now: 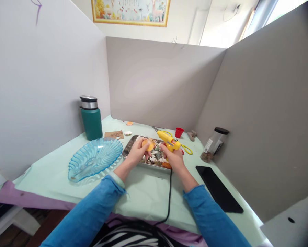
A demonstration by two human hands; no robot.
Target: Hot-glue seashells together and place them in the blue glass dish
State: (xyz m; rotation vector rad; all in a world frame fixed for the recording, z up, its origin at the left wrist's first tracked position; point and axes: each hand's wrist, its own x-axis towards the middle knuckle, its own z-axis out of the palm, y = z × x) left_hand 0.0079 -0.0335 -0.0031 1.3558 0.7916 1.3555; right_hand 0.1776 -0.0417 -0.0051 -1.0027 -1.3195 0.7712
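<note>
My left hand is closed on an orange shell, held just above a metal tray filled with several small shells. My right hand grips a yellow glue gun, whose nozzle points left toward the orange shell. The gun's black cord runs down over the table's front edge. Both arms wear blue sleeves, and a pale bangle sits on my left wrist.
A blue shell-shaped glass dish lies left of the tray, a green flask behind it. Yellow-handled scissors, a red cup, a tilted jar and a black slab are on the right. Grey partitions enclose three sides.
</note>
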